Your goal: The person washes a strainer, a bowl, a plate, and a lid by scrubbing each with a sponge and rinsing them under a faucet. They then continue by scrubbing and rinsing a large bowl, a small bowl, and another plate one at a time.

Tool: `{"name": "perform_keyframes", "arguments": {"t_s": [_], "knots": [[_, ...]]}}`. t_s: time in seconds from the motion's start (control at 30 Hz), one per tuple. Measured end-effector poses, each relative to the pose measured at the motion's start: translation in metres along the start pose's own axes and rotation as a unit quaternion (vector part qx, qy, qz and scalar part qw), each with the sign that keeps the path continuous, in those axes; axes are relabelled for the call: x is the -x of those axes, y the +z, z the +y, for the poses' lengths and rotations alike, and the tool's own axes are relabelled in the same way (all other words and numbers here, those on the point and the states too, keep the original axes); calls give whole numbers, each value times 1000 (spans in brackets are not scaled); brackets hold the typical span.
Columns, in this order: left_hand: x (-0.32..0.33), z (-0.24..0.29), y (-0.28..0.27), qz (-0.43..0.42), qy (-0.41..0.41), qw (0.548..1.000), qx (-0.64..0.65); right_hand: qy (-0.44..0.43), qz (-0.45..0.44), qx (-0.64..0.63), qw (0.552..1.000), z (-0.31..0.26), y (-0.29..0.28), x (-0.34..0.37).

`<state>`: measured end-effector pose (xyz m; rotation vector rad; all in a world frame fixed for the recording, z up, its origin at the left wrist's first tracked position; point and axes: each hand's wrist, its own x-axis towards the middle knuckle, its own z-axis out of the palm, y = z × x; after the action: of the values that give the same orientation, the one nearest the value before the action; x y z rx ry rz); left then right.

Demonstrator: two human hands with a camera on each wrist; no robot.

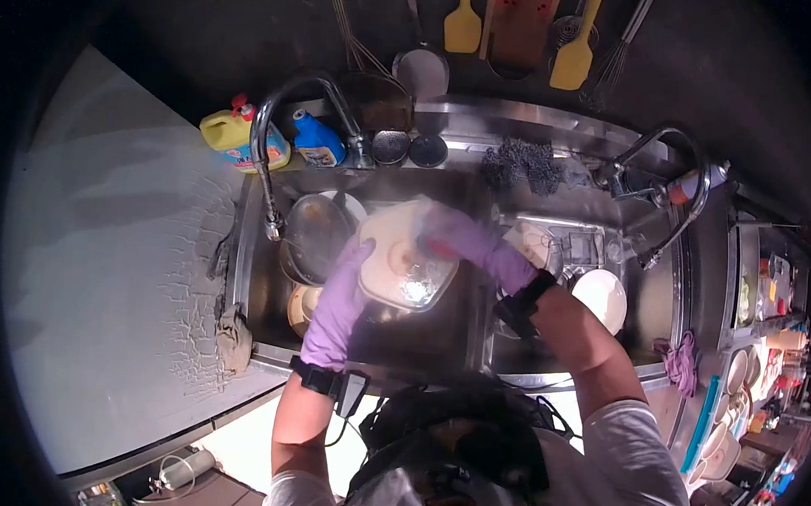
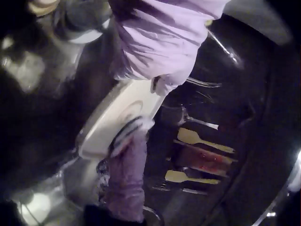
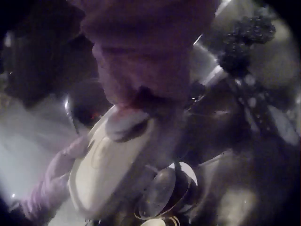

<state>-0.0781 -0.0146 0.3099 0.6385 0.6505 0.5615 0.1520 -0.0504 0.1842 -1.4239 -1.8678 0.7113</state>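
A cream-coloured, square plate with rounded corners (image 1: 389,250) is held over the left sink basin, its wet face catching the light. My left hand (image 1: 342,291), in a lilac rubber glove, grips it by its left edge. In the same kind of glove, my right hand (image 1: 474,238) holds a pale scrubbing pad with a dark side (image 2: 133,133) against the plate's face. The right wrist view has the pad (image 3: 124,126) under my right fingers, which are blurred there. Below the plate, a round pan or lid (image 1: 316,235) lies in the left basin.
A white bowl (image 1: 600,299) and a wire rack (image 1: 576,246) are in the right basin. Curved faucets (image 1: 264,129) arch over both basins. A yellow jug (image 1: 225,137) and blue bottle (image 1: 318,141) stand behind. Utensils such as a yellow spatula (image 1: 463,28) hang on the wall.
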Motion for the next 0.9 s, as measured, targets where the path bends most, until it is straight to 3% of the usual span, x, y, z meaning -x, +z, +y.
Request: {"name": "perform_keyframes", "arguments": {"t_s": [0.07, 0.13, 0.17, 0.27, 0.33, 0.37, 0.47, 0.53, 0.6, 0.63, 0.77, 0.83, 0.87, 0.9], "knots": [[-10, -13, 4, 46, -36, 997, 52, 53, 119, 147, 981, -18, 11, -17], [-10, -23, 15, 85, -12, 995, 48, 66, 233, 162, 957, -58, -2, -27], [-9, -23, 22, 100, -9, 994, 54, 37, 263, 254, 930, -80, 4, -19], [-17, -32, 10, 103, -10, 991, 85, -52, 305, 292, 905, -105, 18, -14], [-23, -35, -12, 62, -33, 986, 151, 34, 198, 201, 959, -103, 61, -22], [-22, -34, -13, 94, -30, 985, 142, 75, 142, 153, 975, -104, 72, -25], [-13, -26, -5, 60, 17, 989, 137, 52, 214, 184, 958, -118, 74, -21], [-11, -29, -6, 89, 49, 992, 79, 47, 238, 196, 950, -125, 64, -11], [-9, -34, -6, 118, 80, 990, 22, 59, 248, 260, 931, -113, 55, -13], [-6, -35, -1, 129, 71, 989, 19, 61, 206, 313, 925, -113, 38, -14], [3, -30, 13, 137, 71, 988, -4, 125, 279, 353, 884, -59, 35, -20], [4, -26, 11, 142, 86, 986, -10, 169, 118, 200, 958, -36, 36, -14], [2, -22, 10, 152, 91, 984, -7, 190, 34, 120, 974, -20, 44, -11], [0, -20, 11, 160, 95, 983, -4, 51, 144, 208, 966, 3, 69, -2]]}}
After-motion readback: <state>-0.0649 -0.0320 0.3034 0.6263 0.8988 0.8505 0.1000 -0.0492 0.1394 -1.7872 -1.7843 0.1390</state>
